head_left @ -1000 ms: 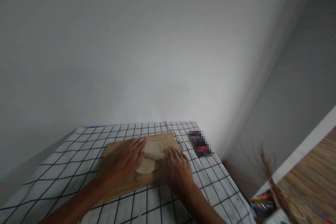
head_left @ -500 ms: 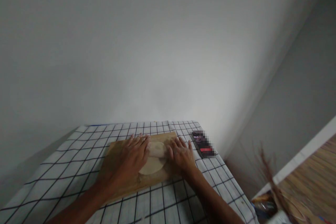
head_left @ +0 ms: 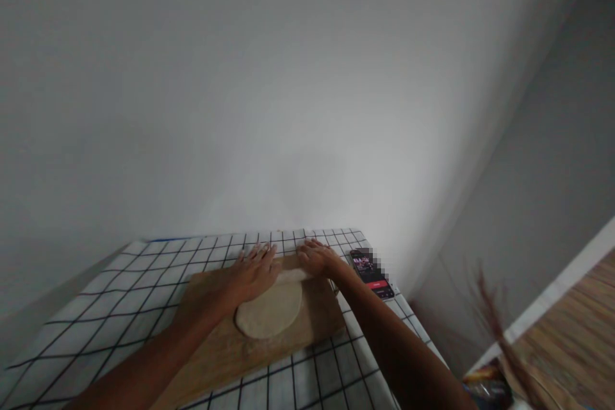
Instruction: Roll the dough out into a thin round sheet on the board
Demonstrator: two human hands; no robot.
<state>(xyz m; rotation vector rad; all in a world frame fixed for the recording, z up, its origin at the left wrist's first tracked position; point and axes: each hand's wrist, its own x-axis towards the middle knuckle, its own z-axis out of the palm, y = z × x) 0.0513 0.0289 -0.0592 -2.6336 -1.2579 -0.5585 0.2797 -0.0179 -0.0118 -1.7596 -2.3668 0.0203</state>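
Note:
A pale sheet of rolled-out dough, roughly round, lies on a wooden board. Across the dough's far edge is a pale rolling pin, only its middle showing between my hands. My left hand rests over the pin's left part, palm down, its fingers stretched and spread. On the right part lies my right hand, palm down with the fingers extended flat. The pin's ends are hidden beneath both hands.
The board sits on a white tablecloth with black grid lines. A phone with a lit screen lies right of the board. A pale wall stands behind the table. At the lower right, brown twig-like stalks rise beside the table above a wooden floor.
Both hands and the rolling pin have moved away from me to the dough's far edge, uncovering more dough. The view has shifted slightly.

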